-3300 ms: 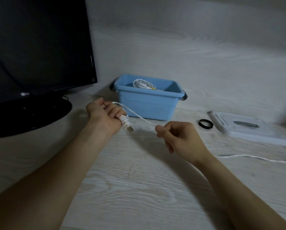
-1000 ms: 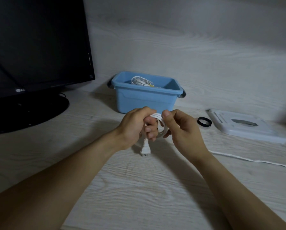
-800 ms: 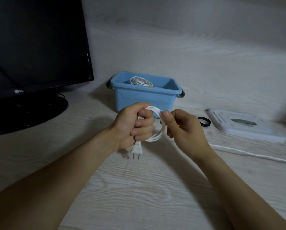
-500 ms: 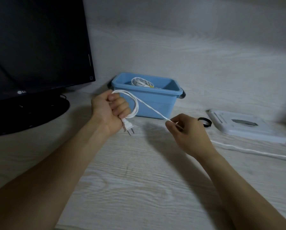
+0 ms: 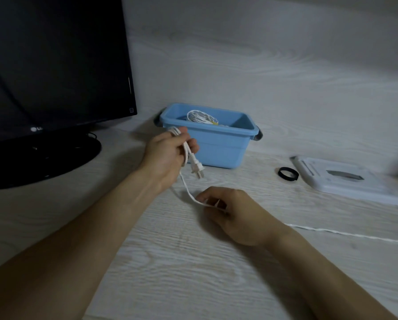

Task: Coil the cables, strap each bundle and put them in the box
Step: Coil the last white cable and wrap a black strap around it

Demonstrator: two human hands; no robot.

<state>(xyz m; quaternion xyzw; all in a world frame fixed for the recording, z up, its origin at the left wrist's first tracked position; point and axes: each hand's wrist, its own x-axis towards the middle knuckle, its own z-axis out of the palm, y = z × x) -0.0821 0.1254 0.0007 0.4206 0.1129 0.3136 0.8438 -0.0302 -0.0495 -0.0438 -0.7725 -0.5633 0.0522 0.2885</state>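
- White power cable (image 5: 186, 186): a few loops are held in the left hand (image 5: 168, 153), fingers curled round them, in front of the blue box (image 5: 218, 148); the two-pin plug (image 5: 196, 168) hangs below that hand.
- Free run is pinched in the right hand (image 5: 230, 210) low over the desk (image 5: 193, 262); the remainder trails off to the right edge.
- Step judged: mid-coil, much cable not yet wound.
- Risk: loops could spring loose if the left grip is eased while the next turn is laid.
- Risk: the trailing length could snag on the white flat device (image 5: 345, 181), or drag the black strap ring (image 5: 288, 174) just beside it.
- One coiled white bundle (image 5: 199, 116) is already in the box.
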